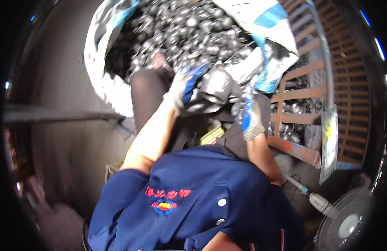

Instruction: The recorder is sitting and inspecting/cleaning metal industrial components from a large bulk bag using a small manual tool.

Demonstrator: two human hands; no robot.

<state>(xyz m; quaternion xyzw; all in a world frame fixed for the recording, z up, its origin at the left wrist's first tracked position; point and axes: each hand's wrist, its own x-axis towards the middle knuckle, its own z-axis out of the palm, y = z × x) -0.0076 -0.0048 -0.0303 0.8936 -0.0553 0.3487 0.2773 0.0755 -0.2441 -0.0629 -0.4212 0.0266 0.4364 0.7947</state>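
Note:
Two gloved hands, white-grey with blue palms, are over my lap. Between them sits a large grey metal pipe fitting (217, 85), short and cylindrical, with more dark metal pieces crowded below and beside it. My left hand (187, 85) is curled against the fitting's left side, its fingers reaching toward the top. My right hand (248, 115) is closed at the right side, around small rounded metal pieces (236, 109); motion blur hides their exact shape. Just beyond, a large white and blue woven sack (97, 62) lies open, full of shiny grey metal fittings (189, 33).
To the right stands a rusty slatted metal crate (304, 94) holding more fittings, with a metal bar along it. A fan (348, 226) is at the lower right. At left, a dark bar (64, 115) crosses above the grey floor (59, 75). A yellow-green object (212, 134) lies by my lap.

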